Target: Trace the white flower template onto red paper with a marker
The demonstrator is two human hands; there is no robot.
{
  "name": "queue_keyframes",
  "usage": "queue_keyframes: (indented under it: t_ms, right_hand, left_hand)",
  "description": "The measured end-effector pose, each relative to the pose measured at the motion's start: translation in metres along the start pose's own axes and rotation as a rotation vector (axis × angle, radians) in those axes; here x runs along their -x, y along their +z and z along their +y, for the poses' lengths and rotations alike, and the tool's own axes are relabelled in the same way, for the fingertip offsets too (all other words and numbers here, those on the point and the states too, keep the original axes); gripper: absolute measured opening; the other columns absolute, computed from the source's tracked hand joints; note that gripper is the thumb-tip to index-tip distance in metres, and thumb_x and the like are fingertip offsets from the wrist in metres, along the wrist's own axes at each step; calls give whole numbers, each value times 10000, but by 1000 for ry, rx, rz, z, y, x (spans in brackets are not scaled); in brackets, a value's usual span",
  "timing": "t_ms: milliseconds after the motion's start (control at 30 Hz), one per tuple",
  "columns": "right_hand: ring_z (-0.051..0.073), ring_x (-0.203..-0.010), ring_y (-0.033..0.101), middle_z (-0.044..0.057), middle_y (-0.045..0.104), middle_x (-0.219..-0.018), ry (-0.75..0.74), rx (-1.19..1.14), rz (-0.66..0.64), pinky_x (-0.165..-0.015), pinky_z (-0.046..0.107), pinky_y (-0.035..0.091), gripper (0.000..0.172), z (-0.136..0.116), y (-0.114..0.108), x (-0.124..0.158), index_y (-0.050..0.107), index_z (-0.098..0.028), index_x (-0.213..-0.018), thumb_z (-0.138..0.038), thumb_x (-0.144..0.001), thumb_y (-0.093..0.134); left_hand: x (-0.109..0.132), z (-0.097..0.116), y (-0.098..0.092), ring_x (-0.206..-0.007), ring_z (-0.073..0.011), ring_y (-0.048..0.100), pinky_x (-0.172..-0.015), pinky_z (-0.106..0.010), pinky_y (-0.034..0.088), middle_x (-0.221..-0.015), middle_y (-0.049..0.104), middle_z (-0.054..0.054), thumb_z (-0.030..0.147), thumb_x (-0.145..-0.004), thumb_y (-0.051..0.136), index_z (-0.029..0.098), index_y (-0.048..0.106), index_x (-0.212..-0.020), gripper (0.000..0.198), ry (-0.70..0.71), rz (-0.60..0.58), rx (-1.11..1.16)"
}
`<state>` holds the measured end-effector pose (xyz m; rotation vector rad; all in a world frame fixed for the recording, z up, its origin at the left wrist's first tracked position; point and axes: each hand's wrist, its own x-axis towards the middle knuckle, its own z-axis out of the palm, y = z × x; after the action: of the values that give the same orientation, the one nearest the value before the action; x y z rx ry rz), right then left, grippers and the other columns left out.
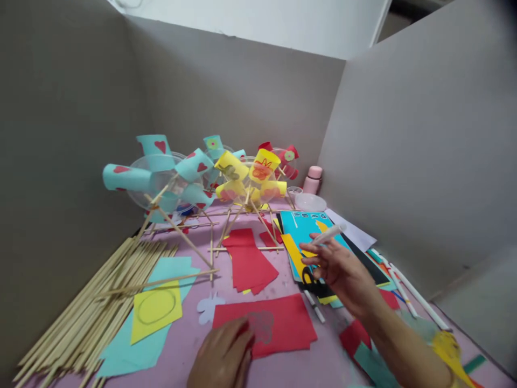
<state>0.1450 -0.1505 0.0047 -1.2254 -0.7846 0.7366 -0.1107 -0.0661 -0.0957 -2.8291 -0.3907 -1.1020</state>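
My left hand (224, 353) rests on the lower left of a red paper sheet (291, 323), its bent fingers lying on the paper. A grey drawn outline shows on that sheet beside my fingertips. My right hand (337, 272) is raised above the right side of the table, with a pale white marker (329, 235) held between its fingers. Below that hand lie black-handled scissors (307, 276), partly hidden. Another white marker (314, 307) lies by the red sheet's upper right corner. A white flower-shaped cutout (209, 309) is at its left.
Paper-and-stick wheels, blue (157, 175), yellow (250, 175) and red (288, 156), stand at the back. Wooden sticks (92, 307) pile up left, near yellow paper (157, 311) with a drawn circle. More red paper (248, 264), a blue packet (302, 229) and a pink bottle (313, 179) are around.
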Motion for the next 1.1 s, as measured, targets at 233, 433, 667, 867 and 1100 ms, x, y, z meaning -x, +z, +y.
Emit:
queue_keyframes:
  t_ms: [233,433,667,867,1100]
  right_hand:
    - [63,-343,454,-78,542,-411,63,-147,116,-380,138,343,357,61,64,20,491,-203,-729,-509,-775,669]
    - [118,-468,510,-55,572,-522,105,120,24,-496,208,436,291,95,64,34,502,-222,-838,-509,-887,506]
    - [105,-446,374,-79,396,-495,62,387,8,-427,209,253,195,90,64,37,486,-216,-625,-322,-727,615]
    - [101,-415,348,-63,418,-457,169,351,-23,-417,226,219,203,90,64,43,539,-204,-661,-373,-772,516]
    - [93,-438,282,-84,337,-467,233,457,-39,-448,242,171,154,84,62,41,471,-213,-612,-318,-695,547]
  left_hand:
    - [-7,4,2,-780,-160,657,-680,-241,526,-900,688,-61,252,-963,364,181,605,-975,252,27,-31,-83]
    - [-12,2,9,-690,-152,626,-627,-246,495,-835,676,-24,197,-950,347,191,604,-957,258,-4,-106,-54]
    - [1,1,28,-880,-160,632,-769,-277,476,-982,695,-3,191,-963,298,226,626,-939,331,-81,-39,-32]
    - [7,-5,29,-883,-160,635,-750,-280,497,-1044,687,24,229,-957,350,250,620,-1001,274,-34,-133,-32]
    - [10,-1,31,-899,-147,620,-766,-267,508,-1034,680,31,242,-970,349,240,598,-1080,272,-47,-146,-34]
